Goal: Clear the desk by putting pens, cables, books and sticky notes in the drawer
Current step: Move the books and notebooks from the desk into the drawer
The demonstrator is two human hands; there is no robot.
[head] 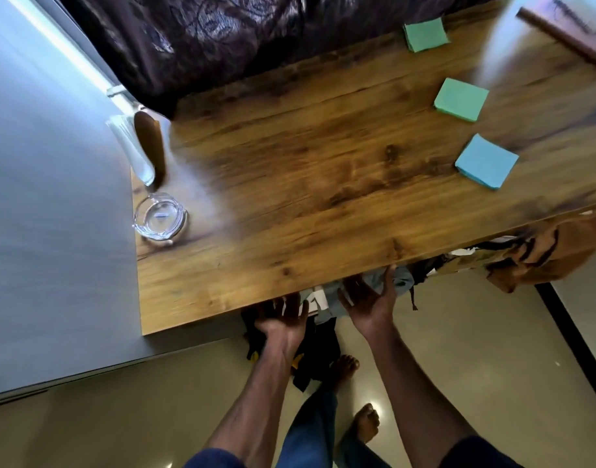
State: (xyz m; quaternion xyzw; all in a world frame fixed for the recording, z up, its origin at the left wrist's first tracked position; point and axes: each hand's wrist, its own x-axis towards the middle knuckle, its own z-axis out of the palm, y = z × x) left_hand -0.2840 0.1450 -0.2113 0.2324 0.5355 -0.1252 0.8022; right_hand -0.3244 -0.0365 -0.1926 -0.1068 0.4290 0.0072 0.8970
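Three sticky note pads lie on the right side of the wooden desk (289, 184): a green pad (426, 34) at the back, a green pad (461, 100) in the middle and a blue pad (486, 161) nearest the front. A book (570, 25) juts in at the back right corner. Both my hands reach below the desk's front edge. My left hand (283, 317) has its fingertips hidden under the edge. My right hand (370, 298) is palm up with fingers apart, against light blue and white items (327, 300) below the edge. No drawer shows clearly.
A clear glass ashtray (159, 216) sits near the desk's left edge, with a brown holder of white napkins (137, 150) behind it. A dark patterned curtain (222, 38) hangs behind the desk. A grey wall (46, 197) stands to the left. Brown cloth (553, 251) hangs under the right end.
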